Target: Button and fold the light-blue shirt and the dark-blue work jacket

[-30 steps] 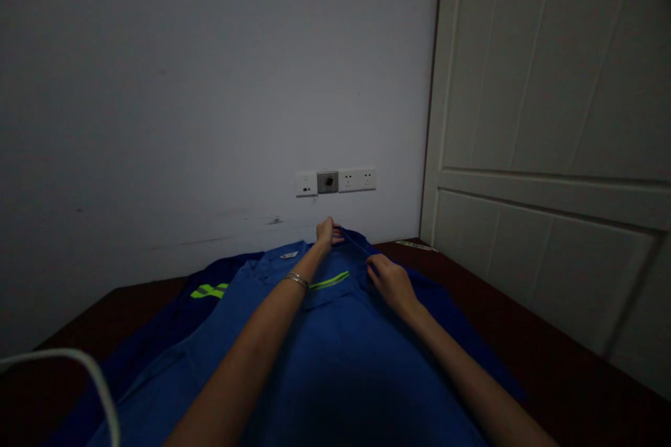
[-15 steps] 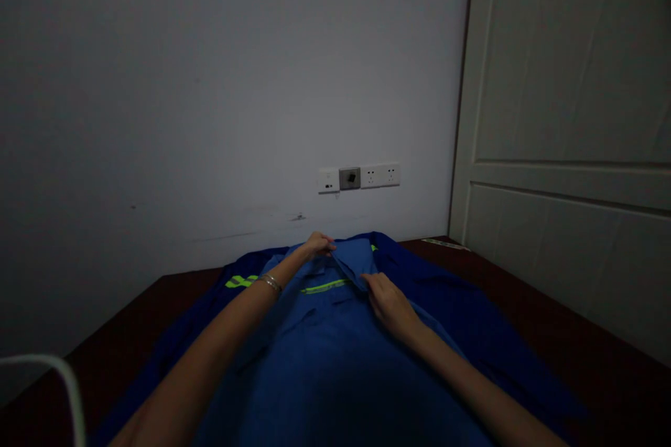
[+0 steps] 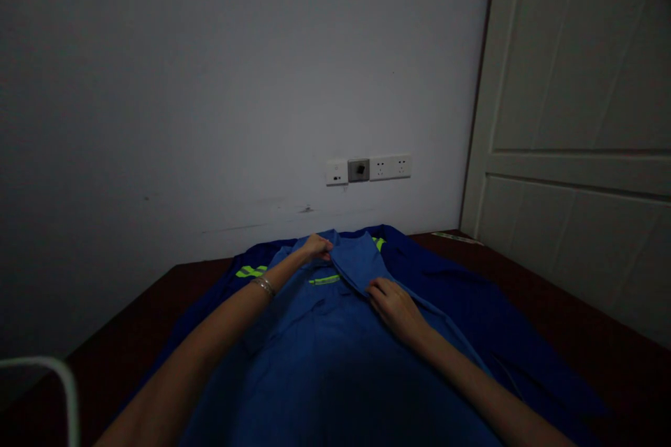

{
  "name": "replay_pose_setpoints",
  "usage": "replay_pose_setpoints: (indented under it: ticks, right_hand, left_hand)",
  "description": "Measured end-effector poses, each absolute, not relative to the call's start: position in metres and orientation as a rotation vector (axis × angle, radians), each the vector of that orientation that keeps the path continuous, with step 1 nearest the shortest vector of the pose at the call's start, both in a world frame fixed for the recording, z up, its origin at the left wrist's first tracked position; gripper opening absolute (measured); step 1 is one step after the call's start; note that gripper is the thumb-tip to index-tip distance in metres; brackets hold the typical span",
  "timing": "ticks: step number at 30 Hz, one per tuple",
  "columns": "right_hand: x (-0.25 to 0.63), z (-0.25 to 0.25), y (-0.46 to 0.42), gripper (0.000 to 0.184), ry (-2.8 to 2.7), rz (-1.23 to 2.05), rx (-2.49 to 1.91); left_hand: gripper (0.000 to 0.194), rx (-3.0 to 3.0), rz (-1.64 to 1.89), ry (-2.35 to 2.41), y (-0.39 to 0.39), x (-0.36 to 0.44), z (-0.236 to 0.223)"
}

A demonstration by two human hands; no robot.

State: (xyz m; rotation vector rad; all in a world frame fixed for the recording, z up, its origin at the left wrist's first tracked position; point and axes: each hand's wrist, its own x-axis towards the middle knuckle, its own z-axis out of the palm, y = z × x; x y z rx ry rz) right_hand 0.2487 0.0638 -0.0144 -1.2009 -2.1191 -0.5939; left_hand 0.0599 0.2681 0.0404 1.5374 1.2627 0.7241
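Observation:
A blue work jacket (image 3: 314,356) with dark blue sleeves and yellow-green stripes lies spread on the dark red surface. Near its collar, my left hand (image 3: 316,247), with a bracelet on the wrist, pinches the upper end of a folded front edge. Lower along that same edge, my right hand (image 3: 394,306) has its fingers closed on the cloth. The lighter blue flap between the hands lies turned over to the right, over part of the dark blue sleeve (image 3: 461,293). A yellow-green strip (image 3: 325,280) shows on the jacket between my forearms.
Sockets and a switch (image 3: 369,170) sit on the pale wall (image 3: 235,84) behind the jacket. A white panelled door (image 3: 571,223) stands at the right. The dark red surface (image 3: 162,300) shows on both sides, and a white cable (image 3: 66,377) curves at the lower left.
My left hand has drawn the jacket's front edge leftward, and the lighter blue flap now lies broad over the right side. My right hand stays on its lower part. The view has turned left.

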Motion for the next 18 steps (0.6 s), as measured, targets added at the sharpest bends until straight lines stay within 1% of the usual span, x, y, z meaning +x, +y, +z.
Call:
replay_pose_setpoints:
  ticks: [3, 8, 11, 18]
  right_hand:
    - [0.247, -0.017, 0.064, 0.014, -2.109, -0.62, -1.177]
    - [0.248, -0.013, 0.062, 0.019, -2.103, -0.617, -1.145]
    - [0.257, -0.006, 0.062, 0.02, -2.014, -0.425, -1.161]
    - [0.287, 0.008, 0.069, 0.017, -1.519, 0.015, -1.247]
  left_hand:
    - [0.009, 1.518, 0.72, 1.24, 0.263, 0.058, 0.04]
    - [0.009, 1.467, 0.772, 1.213, 0.256, 0.057, 0.045]
    - [0.012, 1.413, 0.813, 1.183, 0.253, 0.064, 0.053]
    - [0.016, 1.297, 0.863, 1.126, 0.254, 0.096, 0.073]
